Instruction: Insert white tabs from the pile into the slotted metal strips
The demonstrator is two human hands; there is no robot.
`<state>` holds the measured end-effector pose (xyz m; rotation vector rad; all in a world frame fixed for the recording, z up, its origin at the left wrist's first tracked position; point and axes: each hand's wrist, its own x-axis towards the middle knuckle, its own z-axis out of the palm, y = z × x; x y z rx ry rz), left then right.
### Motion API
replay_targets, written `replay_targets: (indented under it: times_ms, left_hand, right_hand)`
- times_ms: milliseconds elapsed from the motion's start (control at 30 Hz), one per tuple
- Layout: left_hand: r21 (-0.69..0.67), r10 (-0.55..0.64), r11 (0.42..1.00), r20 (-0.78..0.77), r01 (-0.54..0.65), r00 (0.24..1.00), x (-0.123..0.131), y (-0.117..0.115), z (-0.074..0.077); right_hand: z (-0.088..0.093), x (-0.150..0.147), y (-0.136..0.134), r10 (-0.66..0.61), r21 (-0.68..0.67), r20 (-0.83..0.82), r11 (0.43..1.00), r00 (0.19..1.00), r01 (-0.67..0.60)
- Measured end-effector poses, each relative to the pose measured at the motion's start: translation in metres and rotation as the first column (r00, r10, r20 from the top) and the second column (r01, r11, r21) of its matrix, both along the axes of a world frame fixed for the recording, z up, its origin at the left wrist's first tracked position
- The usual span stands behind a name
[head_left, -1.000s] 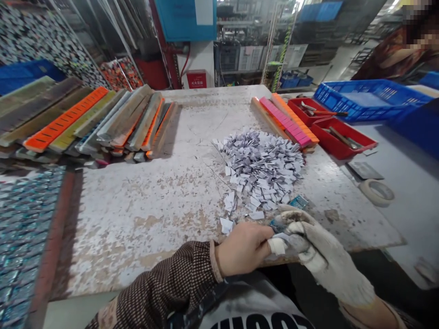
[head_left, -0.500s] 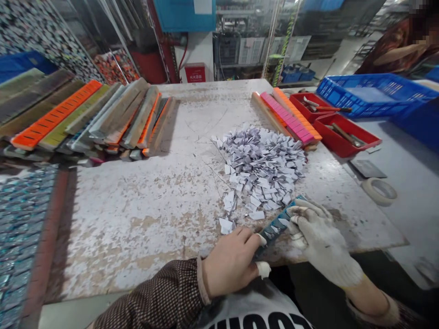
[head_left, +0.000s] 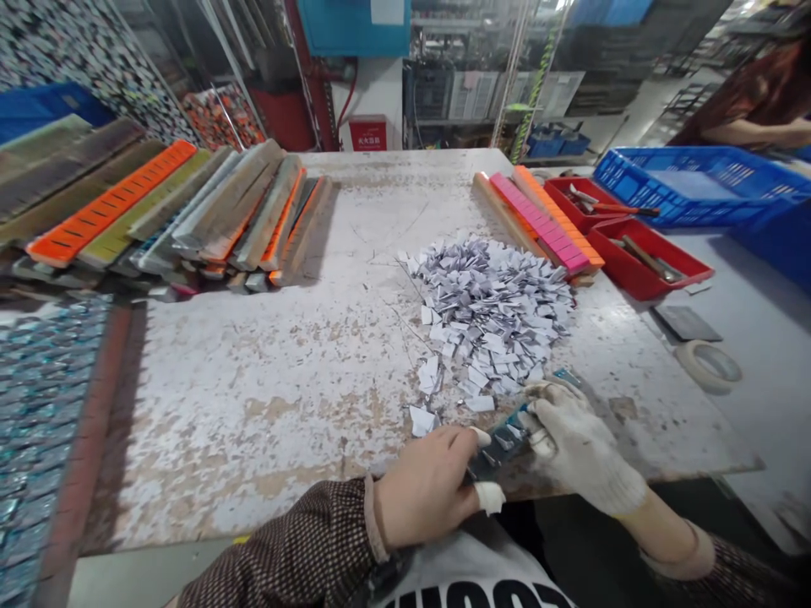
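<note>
The strip (head_left: 498,449) is held aslant over the bench (head_left: 253,355), close to its front edge, between both hands. Its near end is gripped by the bare left hand (head_left: 434,481), whose thumb is wrapped in white. Its farther part is covered by the gloved right hand (head_left: 576,443), past which the far end juts out; the fingers are curled, but whether the strip is clamped or only touched by them cannot be told. White tabs (head_left: 498,308) are heaped just beyond, toward the bench's right edge. Tools are held in the front red bin (head_left: 621,272), and a red-handled tool is laid across the rear red bin (head_left: 575,216). A pale flat area is seen inside the blue crate (head_left: 697,213) behind them.
</note>
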<state>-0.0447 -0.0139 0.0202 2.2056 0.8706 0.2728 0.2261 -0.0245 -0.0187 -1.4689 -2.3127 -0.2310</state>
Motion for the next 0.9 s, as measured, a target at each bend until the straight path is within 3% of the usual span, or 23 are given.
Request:
replay_targets:
  times_ms: [133,267,467,633,767,900]
  left_hand:
    - [0.132,0.143,0.983,-0.144,-0.125,0.979,0.009,0.025,-0.001]
    - [0.327,0.205,0.939,-0.271,-0.110,0.941,0.038,0.061,-0.003]
    - [0.345,0.230,0.932,-0.315,-0.114,0.921,0.074,0.088,-0.015]
    - [0.306,0.245,0.940,-0.293,-0.152,0.924,0.060,0.093,-0.021]
    - [0.288,0.270,0.936,-0.223,-0.202,0.937,0.036,0.090,-0.015]
    - [0.317,0.252,0.917,0.007,-0.241,0.968,0.026,0.068,-0.006]
  right_hand:
    - [-0.001,-0.011,-0.006,-0.010,0.009,-0.174,1.000,0.985,0.012]
    - [0.004,-0.017,-0.013,0.000,-0.047,-0.332,0.999,0.943,-0.016]
    - [0.003,0.002,-0.022,-0.120,-0.002,-0.411,0.991,0.904,0.131]
    - [0.000,0.012,-0.027,-0.159,-0.003,-0.414,0.985,0.896,0.174]
    - [0.006,0.009,-0.019,-0.148,-0.001,-0.431,0.987,0.890,0.163]
    - [0.021,-0.014,-0.003,-0.124,-0.009,-0.439,0.991,0.890,0.133]
